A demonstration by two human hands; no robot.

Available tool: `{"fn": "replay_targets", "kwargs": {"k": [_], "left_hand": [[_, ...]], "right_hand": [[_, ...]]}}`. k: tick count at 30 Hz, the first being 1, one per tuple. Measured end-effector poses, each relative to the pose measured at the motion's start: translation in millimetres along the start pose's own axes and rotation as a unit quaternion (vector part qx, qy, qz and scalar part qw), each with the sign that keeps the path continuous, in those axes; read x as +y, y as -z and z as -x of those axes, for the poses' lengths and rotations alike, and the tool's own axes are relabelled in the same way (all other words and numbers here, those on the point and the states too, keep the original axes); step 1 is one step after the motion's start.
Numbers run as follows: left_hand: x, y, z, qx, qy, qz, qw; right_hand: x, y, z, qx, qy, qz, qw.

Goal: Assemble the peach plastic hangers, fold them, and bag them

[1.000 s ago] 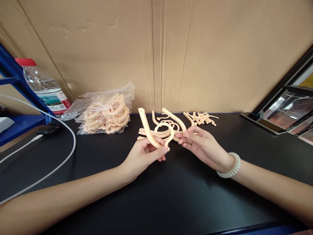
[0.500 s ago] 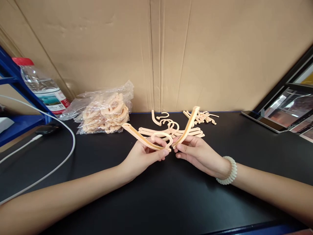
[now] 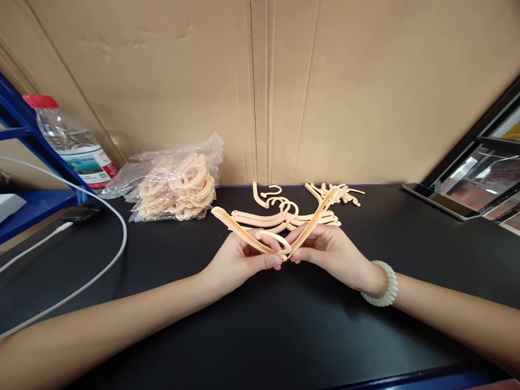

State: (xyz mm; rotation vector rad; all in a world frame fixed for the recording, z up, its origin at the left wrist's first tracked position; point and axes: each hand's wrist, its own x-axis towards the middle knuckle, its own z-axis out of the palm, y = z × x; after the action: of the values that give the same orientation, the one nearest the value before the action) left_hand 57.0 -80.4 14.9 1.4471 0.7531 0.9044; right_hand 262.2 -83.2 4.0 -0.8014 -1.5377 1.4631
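In the head view, the two hands meet near the centre of the frame, above a smooth black table (image 3: 260, 336). The left hand (image 3: 235, 254) pinches, between thumb and fingers, the lower end of a long, curved, cream-coloured plastic arm with a channel (image 3: 235, 227), whose other end points to the upper left. The right hand (image 3: 337, 252) pinches the lower end of a similar cream-coloured channelled plastic arm (image 3: 314, 222), which rises toward the upper right, so both make a wide V. A thin cream-coloured plastic hook (image 3: 276, 236) curves between them, and its foot comes to the same place, at the bottom of the V. Whether the ends are touching or only very near, I cannot tell, because the fingertips cover them. For this fine work, it seems wise to pinch close to the ends, so that the long arms do not swing, to turn both channels the same way, and to line up the ends before pressing; forcing them while tilted could bend the plastic. Just behind the hands lies a loose stack of cream-coloured plastic hanger pieces (image 3: 260, 218); at centre right is a pile of small cream-coloured pieces (image 3: 333, 194), and at centre left a clear plastic bag of cream-coloured parts (image 3: 174, 189).
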Motion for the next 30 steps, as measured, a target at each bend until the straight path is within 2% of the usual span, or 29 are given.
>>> {"fn": "replay_targets", "kwargs": {"k": [8, 21, 30], "left_hand": [[-2.8, 2.4, 1.1, -0.006, -0.008, -0.026, 1.000], [-1.8, -0.9, 3.0, 0.011, -0.010, 0.012, 1.000], [-2.6, -1.2, 4.3, 0.025, 0.023, 0.008, 0.999]], "right_hand": [[-0.8, -1.2, -0.1, -0.006, 0.035, 0.041, 0.999], [2.1, -3.8, 2.3, -0.003, 0.025, 0.023, 0.999], [1.9, -8.6, 5.6, -0.003, 0.037, 0.021, 0.999]]}}
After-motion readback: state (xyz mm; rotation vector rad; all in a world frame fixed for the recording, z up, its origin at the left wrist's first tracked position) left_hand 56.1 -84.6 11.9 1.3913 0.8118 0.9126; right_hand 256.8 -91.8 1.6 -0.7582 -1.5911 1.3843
